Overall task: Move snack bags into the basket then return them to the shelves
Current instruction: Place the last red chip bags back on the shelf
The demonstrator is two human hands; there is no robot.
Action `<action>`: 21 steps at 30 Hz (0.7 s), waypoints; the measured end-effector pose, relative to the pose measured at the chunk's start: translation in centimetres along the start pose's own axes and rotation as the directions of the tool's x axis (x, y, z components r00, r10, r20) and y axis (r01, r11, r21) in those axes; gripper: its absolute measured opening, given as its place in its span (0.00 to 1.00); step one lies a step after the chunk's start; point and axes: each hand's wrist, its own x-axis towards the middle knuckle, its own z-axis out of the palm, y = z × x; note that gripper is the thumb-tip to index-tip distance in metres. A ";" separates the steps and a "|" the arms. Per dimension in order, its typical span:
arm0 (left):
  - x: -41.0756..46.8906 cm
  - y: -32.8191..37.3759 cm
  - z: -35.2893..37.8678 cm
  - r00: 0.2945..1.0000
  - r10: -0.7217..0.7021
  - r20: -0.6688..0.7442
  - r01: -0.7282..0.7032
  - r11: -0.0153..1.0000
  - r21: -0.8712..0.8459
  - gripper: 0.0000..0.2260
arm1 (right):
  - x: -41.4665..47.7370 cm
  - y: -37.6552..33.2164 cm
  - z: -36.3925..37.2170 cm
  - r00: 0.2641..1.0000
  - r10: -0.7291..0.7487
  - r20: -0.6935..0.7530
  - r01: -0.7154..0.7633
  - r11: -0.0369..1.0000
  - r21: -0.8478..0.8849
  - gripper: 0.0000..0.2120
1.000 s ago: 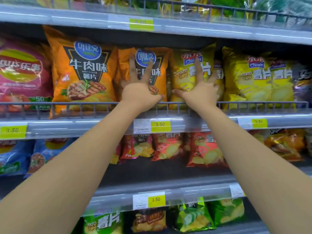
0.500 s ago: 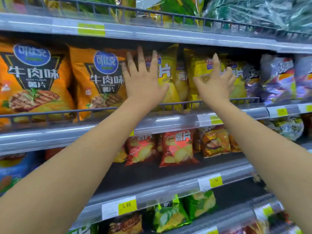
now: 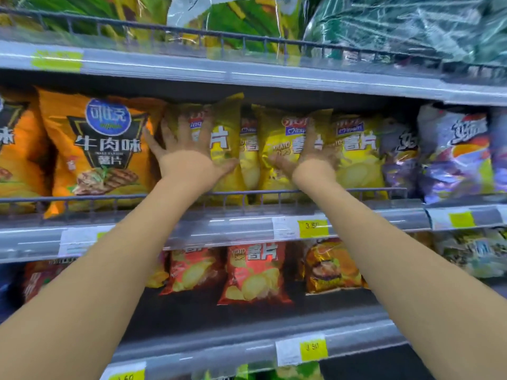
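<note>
Both my hands reach onto the middle shelf (image 3: 219, 226), among a row of yellow potato chip bags. My left hand (image 3: 189, 157) lies with fingers spread flat on the leftmost yellow bag (image 3: 229, 149). My right hand (image 3: 310, 157) rests with straight fingers against another yellow bag (image 3: 277, 149), between it and a third yellow bag (image 3: 356, 160). Neither hand has fingers curled round a bag. No basket is in view.
An orange beef-flavour bag (image 3: 104, 149) stands left of my left hand. Purple bags (image 3: 450, 154) stand to the right. A wire rail (image 3: 247, 194) fronts the shelf. Red bags (image 3: 252, 272) sit on the shelf below, green bags (image 3: 247, 20) above.
The view has shifted right along the shelf. Both hands moved from the orange and first yellow bags onto the yellow bags, and the right hand's fingers have straightened.
</note>
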 end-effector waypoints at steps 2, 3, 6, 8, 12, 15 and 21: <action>-0.1 0.6 -0.3 1.000 -0.025 -0.002 0.025 0.998 0.050 0.43 | 0.0 0.0 -0.2 1.000 -0.010 0.008 0.010 1.000 -0.011 0.52; -0.1 1.0 -0.5 0.999 -0.037 -0.009 0.038 0.995 0.091 0.43 | 0.1 0.2 -0.2 1.000 -0.027 0.016 0.028 0.999 -0.018 0.52; -0.2 2.3 -0.7 0.997 -0.072 -0.008 0.072 0.979 0.189 0.43 | 0.0 2.1 -0.4 0.981 -0.192 -0.007 0.192 0.981 0.017 0.47; -0.2 2.7 -0.7 0.996 -0.091 0.021 0.085 0.977 0.198 0.43 | -0.2 3.9 -1.0 0.938 -0.325 -0.123 0.334 0.940 0.065 0.39; 0.0 3.0 -0.4 0.991 -0.130 0.038 0.124 0.984 0.127 0.44 | 0.6 7.4 -3.2 0.851 -0.299 -0.432 0.340 0.940 0.019 0.32; -0.1 3.0 -0.3 0.987 -0.150 0.065 0.147 0.988 0.040 0.44 | 2.6 9.7 -4.0 0.948 -0.126 -0.292 0.123 0.992 -0.028 0.40; 0.4 2.6 0.3 0.986 -0.162 0.051 0.163 0.986 -0.025 0.44 | 5.7 11.1 -4.0 0.994 -0.030 0.104 0.034 0.998 -0.043 0.54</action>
